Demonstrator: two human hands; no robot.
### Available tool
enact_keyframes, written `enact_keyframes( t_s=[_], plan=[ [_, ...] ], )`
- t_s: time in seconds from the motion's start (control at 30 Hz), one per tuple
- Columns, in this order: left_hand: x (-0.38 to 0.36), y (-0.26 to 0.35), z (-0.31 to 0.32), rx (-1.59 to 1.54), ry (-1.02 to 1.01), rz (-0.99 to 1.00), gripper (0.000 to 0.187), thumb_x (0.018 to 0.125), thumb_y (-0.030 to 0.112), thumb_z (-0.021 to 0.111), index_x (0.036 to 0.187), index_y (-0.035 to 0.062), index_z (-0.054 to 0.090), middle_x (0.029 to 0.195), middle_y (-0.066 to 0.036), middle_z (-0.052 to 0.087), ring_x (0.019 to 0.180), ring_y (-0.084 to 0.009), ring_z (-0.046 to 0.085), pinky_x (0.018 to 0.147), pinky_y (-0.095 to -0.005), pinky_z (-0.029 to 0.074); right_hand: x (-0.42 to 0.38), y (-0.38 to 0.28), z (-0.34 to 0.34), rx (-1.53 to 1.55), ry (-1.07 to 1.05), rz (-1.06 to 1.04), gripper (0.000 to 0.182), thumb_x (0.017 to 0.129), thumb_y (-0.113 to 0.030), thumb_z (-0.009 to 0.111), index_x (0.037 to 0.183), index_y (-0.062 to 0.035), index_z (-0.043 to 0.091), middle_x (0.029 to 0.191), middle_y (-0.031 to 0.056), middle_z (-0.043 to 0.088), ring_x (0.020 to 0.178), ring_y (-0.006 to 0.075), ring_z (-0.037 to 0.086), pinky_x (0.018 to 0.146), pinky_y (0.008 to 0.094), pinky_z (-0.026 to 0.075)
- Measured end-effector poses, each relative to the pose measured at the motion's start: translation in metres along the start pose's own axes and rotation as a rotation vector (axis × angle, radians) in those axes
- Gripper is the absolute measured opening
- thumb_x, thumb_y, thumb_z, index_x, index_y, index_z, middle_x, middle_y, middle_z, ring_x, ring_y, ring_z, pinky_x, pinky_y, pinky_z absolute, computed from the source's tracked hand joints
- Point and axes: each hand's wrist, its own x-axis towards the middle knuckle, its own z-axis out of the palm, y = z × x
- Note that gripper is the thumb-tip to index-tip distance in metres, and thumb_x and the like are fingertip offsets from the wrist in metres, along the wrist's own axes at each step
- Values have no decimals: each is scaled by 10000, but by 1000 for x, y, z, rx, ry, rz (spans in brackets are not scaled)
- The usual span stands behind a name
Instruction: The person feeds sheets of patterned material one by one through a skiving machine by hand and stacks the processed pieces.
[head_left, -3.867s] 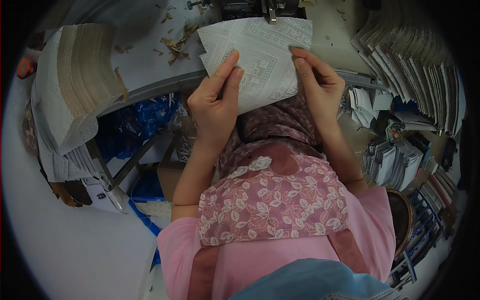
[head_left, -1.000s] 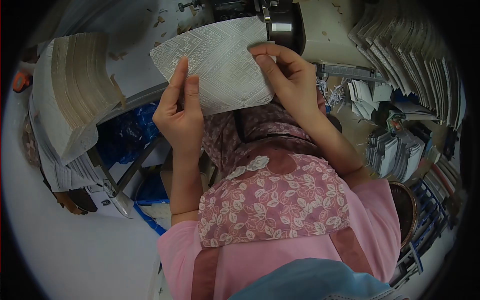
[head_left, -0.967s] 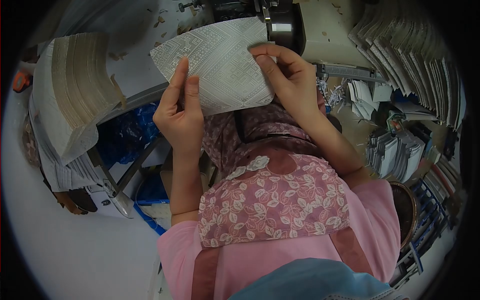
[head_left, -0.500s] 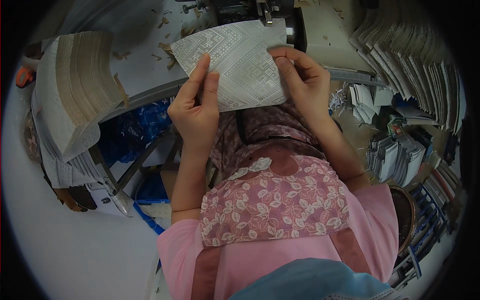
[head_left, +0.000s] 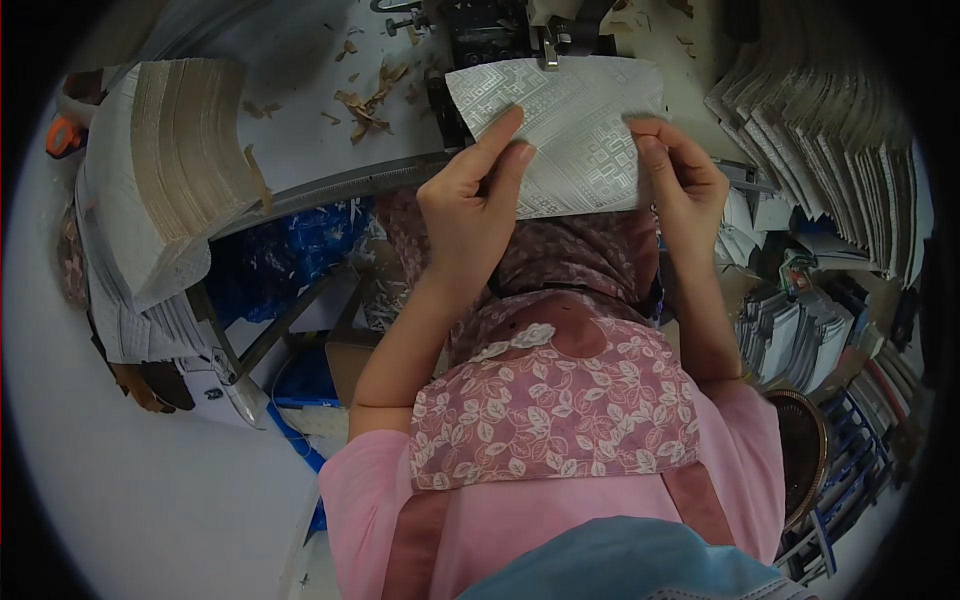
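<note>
A silvery-white patterned sheet (head_left: pixel 580 140), like embossed leather, is stretched flat between my two hands, its upper edge at the metal foot (head_left: pixel 551 50) of a dark machine (head_left: pixel 488 30). My left hand (head_left: pixel 475 195) pinches its left side, with thumb and forefinger over the pattern. On the right edge, my right hand (head_left: pixel 685 175) grips it between thumb and bent fingers. The sheet's lower edge hangs over the table edge, above my lap. Fingers beneath the sheet are hidden.
Curled tan shavings (head_left: pixel 368 112) lie left of the machine. A thick stack of cut pieces (head_left: pixel 190 150) stands at the left, with orange-handled scissors (head_left: pixel 64 137) beyond it. More layered pieces (head_left: pixel 830 140) fan out at the right. Bundles (head_left: pixel 795 335) and a blue rack (head_left: pixel 850 430) sit lower right.
The sheet and both hands have shifted to the right in view, sliding along under the machine's foot. More shavings now show to the left of the machine.
</note>
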Motion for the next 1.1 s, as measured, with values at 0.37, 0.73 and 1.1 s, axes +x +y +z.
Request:
enact_keyframes(
  t_s=[0.37, 0.73, 1.1],
  plan=[
    [5, -2, 14, -11, -29, 30, 295, 879, 59, 656, 1169, 8, 637, 1122, -116, 666, 982, -92, 599, 841, -219, 475, -7, 4, -15, -33, 90, 20, 176, 911, -73, 620, 1051, 22, 669, 961, 5, 669, 891, 48, 570, 804, 179, 431],
    [5, 0, 17, 45, -16, 92, 276, 873, 77, 671, 1145, 33, 659, 976, -82, 702, 827, -48, 592, 738, -197, 477, -6, 2, -18, -63, 108, 29, 182, 912, -94, 627, 1047, 16, 675, 952, -2, 668, 877, 47, 568, 789, 178, 432],
    [7, -1, 23, 7, -26, 109, 284, 869, 80, 677, 1151, 42, 659, 957, -70, 705, 813, -37, 587, 728, -195, 477, -7, 6, -24, -47, 125, 4, 178, 915, -83, 619, 1047, 24, 671, 965, 9, 669, 881, 46, 568, 791, 175, 430]
  ],
)
